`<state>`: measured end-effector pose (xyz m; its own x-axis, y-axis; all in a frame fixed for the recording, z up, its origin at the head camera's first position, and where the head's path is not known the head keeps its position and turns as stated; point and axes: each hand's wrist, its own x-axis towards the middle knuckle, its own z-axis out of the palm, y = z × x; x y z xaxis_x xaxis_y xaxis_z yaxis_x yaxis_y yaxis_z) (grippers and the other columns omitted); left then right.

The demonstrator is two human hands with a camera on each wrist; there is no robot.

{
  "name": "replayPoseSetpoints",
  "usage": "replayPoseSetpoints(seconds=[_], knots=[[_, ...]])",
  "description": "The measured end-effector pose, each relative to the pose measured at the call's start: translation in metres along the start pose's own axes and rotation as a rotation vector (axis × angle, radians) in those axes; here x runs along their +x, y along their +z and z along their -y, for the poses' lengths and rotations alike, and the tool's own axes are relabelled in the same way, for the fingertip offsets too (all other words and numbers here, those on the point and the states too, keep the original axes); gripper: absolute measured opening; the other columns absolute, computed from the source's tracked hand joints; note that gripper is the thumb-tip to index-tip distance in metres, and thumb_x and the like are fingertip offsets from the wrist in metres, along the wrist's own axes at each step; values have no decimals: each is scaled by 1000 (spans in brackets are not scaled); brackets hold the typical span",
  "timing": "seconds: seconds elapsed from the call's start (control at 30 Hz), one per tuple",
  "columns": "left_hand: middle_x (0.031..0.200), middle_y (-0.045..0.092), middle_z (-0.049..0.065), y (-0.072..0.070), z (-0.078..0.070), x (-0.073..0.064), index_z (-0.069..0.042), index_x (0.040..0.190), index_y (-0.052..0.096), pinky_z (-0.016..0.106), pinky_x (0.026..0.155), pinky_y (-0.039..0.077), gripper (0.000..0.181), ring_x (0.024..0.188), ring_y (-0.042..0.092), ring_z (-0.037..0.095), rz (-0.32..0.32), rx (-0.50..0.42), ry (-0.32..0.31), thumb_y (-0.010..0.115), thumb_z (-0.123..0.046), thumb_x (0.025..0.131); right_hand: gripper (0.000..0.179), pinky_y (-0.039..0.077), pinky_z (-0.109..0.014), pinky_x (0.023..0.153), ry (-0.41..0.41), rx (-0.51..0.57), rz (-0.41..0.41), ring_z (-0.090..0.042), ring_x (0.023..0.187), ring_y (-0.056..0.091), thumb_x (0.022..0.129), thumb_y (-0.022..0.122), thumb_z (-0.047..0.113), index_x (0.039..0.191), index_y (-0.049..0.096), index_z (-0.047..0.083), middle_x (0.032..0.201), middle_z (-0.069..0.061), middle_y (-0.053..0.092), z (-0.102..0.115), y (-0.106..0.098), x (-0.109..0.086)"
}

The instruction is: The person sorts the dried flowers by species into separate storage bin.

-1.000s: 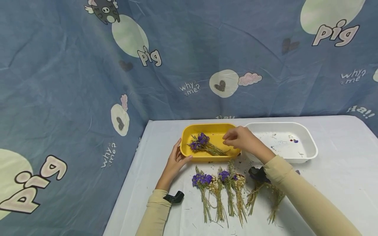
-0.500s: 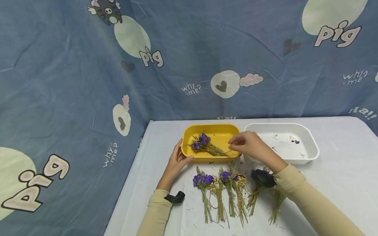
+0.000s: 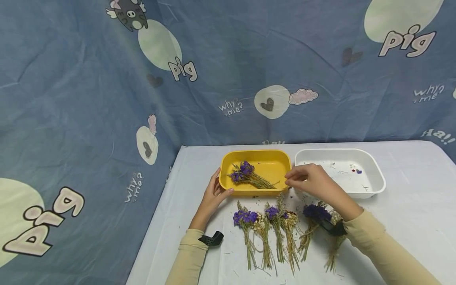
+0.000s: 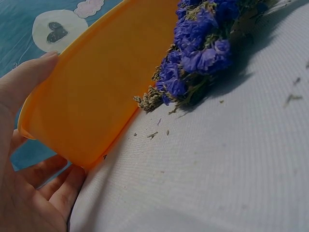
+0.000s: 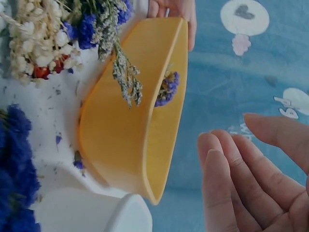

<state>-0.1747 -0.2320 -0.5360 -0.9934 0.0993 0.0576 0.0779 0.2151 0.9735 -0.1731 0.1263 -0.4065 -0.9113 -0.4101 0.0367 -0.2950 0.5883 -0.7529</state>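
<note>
A yellow tray (image 3: 272,169) stands at the back of the table, with a bunch of purple dried flowers (image 3: 246,172) lying in its left part, stems pointing right. My left hand (image 3: 209,201) grips the tray's left end, thumb on the rim; in the left wrist view the fingers (image 4: 67,189) reach under its outer wall. Over the gap between the trays, near the yellow tray's right end, hovers my right hand (image 3: 313,181). Nothing is between its loosely bent fingers (image 5: 218,188) in the right wrist view.
To the right stands a white tray (image 3: 342,183) with small petals and plant scraps inside. Several dried bunches lie in a row in front, among them a purple one (image 3: 246,218), a cream one (image 3: 290,226) and a dark purple one (image 3: 316,213). Crumbs dot the white tablecloth (image 3: 409,229).
My right hand has drawn back rightward and toward me, from above the yellow tray to its right end. The left hand keeps its grip, and the flowers in the tray lie still.
</note>
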Motion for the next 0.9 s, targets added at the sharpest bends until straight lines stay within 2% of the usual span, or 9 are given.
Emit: replayPoseSetpoints(seconds=[0.2,0.33,0.57,0.67,0.9], knots=[[158,45,12,1,-2,1,-35,166,18,46,122,44,94,146,47,31,0,-6,4,78,-19,94,16,59,-27,74,-6,-13,-13,-14,85,71,95,75,20,106,80,8,93,-3,79,-2,-1,-12],[158,46,10,1,-2,0,-38,165,19,44,121,45,93,146,48,29,-5,8,0,78,-22,94,16,59,-25,72,-9,-18,-27,-14,84,72,94,76,20,105,80,8,92,-2,80,-5,1,-19],[156,48,11,1,-1,-1,-34,166,18,43,121,45,95,145,49,30,-7,20,1,79,-27,93,14,59,-23,70,0,-18,-40,-13,82,72,94,77,22,101,79,10,90,0,79,-9,5,-31],[155,49,9,1,-2,-2,-38,165,19,42,121,45,95,145,49,28,-8,18,-8,80,-29,93,13,59,-24,70,18,-30,-42,-13,82,72,94,77,24,99,79,12,89,1,79,-10,7,-38],[155,49,5,1,-2,-1,-44,163,20,39,120,46,94,145,49,26,-12,21,-18,80,-32,92,13,60,-33,73,65,-51,-27,-13,82,73,93,78,27,98,79,16,88,4,78,-8,12,-54]])
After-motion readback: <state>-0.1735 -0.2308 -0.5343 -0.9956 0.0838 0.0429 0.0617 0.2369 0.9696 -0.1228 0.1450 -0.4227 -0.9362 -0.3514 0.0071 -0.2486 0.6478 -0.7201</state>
